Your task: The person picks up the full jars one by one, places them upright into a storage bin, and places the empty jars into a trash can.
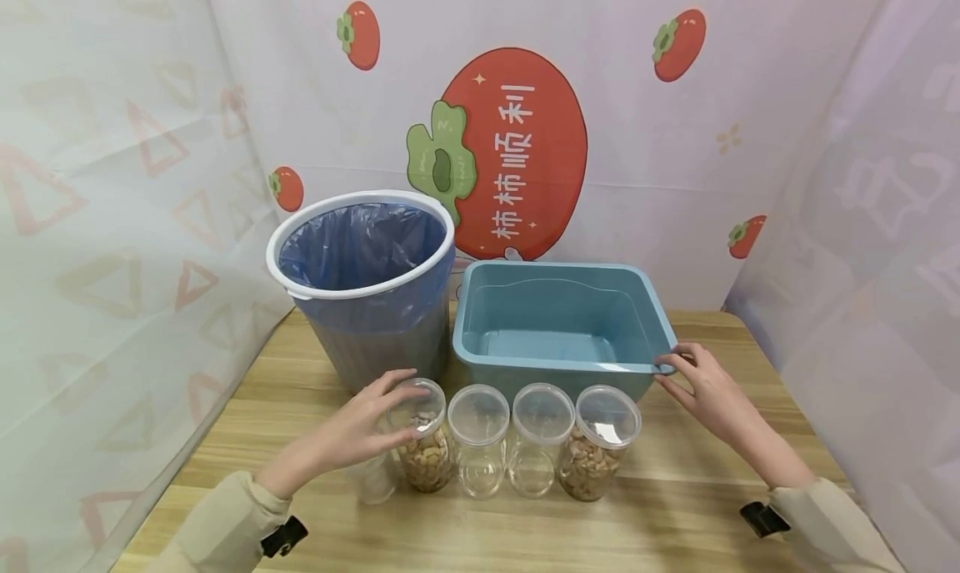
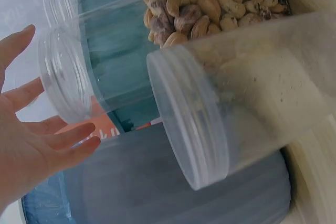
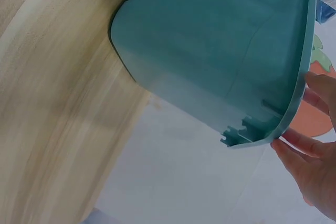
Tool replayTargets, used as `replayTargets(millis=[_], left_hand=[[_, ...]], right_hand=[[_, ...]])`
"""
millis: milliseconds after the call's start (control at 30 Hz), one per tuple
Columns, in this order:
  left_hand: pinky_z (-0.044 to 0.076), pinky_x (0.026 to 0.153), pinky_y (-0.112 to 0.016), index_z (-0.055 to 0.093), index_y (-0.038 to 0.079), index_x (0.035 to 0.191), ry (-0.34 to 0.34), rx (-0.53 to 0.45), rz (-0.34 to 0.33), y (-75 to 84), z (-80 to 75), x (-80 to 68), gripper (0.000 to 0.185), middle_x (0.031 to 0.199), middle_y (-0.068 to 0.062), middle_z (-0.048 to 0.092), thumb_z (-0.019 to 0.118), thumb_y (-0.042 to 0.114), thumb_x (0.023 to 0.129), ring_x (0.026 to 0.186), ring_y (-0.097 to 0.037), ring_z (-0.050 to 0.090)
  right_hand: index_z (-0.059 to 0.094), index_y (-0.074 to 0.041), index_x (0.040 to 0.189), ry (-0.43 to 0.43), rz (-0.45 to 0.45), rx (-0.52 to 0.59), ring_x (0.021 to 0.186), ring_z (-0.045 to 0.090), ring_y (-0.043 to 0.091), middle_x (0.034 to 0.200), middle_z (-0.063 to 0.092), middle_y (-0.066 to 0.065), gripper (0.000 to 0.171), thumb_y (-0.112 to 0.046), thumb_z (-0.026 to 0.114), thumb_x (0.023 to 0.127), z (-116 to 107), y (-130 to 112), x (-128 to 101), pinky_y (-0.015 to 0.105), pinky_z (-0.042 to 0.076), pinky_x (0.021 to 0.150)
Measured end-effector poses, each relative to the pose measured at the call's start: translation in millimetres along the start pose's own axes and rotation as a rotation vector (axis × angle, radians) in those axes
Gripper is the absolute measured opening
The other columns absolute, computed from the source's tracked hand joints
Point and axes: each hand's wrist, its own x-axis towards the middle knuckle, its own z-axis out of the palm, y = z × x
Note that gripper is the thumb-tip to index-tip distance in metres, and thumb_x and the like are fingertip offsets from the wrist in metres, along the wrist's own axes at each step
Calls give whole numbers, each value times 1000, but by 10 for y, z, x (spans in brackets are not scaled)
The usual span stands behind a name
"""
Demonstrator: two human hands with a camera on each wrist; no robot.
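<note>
Blue tub (image 1: 551, 314) stands beside the right hand (image 1: 712, 394), which pinches its corner. Left hand (image 1: 363, 424) spreads wide near a nut jar (image 1: 427, 463).

A light wood-grained tabletop (image 1: 675, 515) is occupied at its back left by a grey bin (image 1: 382, 356), with a teal tub (image 1: 555, 377) set upright just to the right of it. In front of these, five clear lidded jars are stood upright in a row: from the left, a partly hidden jar (image 1: 375, 480), a jar of nuts (image 1: 429, 463), an empty jar (image 1: 481, 456), a second empty jar (image 1: 534, 456) and another jar of nuts (image 1: 592, 463).
</note>
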Motion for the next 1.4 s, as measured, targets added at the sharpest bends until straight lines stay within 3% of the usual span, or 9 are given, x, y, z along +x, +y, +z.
replayTargets(millis=[267,400,500,600,767,867,1200,1400], left_hand=[[41,84,-49,52,14,117,-8,-73,-64,10,138,3,50,127,-16,38,71,27,73,113,-36,43],[44,80,-44,53,14,111,40,-69,-55,0,180,32,49,117,-12,42,76,24,68,106,-29,47],[45,77,-39,56,14,106,85,-49,-50,1,193,61,49,109,-8,45,78,22,63,98,-22,50],[46,73,-36,57,14,104,112,-24,-69,9,193,88,51,104,-5,46,80,22,59,90,-19,52],[46,68,-34,59,18,102,124,12,-122,21,162,113,53,101,-3,48,81,25,55,84,-18,54],[46,65,-33,59,20,102,137,23,-147,33,106,139,52,100,0,48,81,26,55,81,-18,55],[44,61,-32,60,18,101,186,65,-164,129,-253,342,50,95,-3,49,80,28,56,73,-20,55],[44,60,-35,60,15,100,209,109,-175,197,-502,518,50,96,-7,50,79,31,56,74,-23,55]], right_hand=[[60,-6,88,40,-1,-14,79,51,28,91,50,16,33,3,74,60,49,8,-30,41,43,61],[60,-5,88,60,0,-9,79,51,27,90,50,16,16,-16,67,78,69,19,-38,40,43,62],[60,-6,88,68,2,-9,78,51,25,90,49,15,19,-25,59,84,76,15,-41,39,43,61],[60,-6,88,71,13,-12,77,50,25,90,48,15,14,-15,66,79,81,6,-44,39,43,60],[60,-6,88,79,20,-21,76,50,24,89,48,15,27,0,73,65,87,-9,-45,38,43,59],[60,-6,87,89,15,-24,75,50,24,89,48,16,35,6,75,58,93,-16,-41,37,42,59],[60,-6,87,94,25,-23,75,50,24,89,48,16,27,2,73,65,97,-35,-40,37,43,58],[60,-6,86,104,26,-22,75,50,24,88,47,17,35,7,75,57,99,-37,-35,37,43,58]])
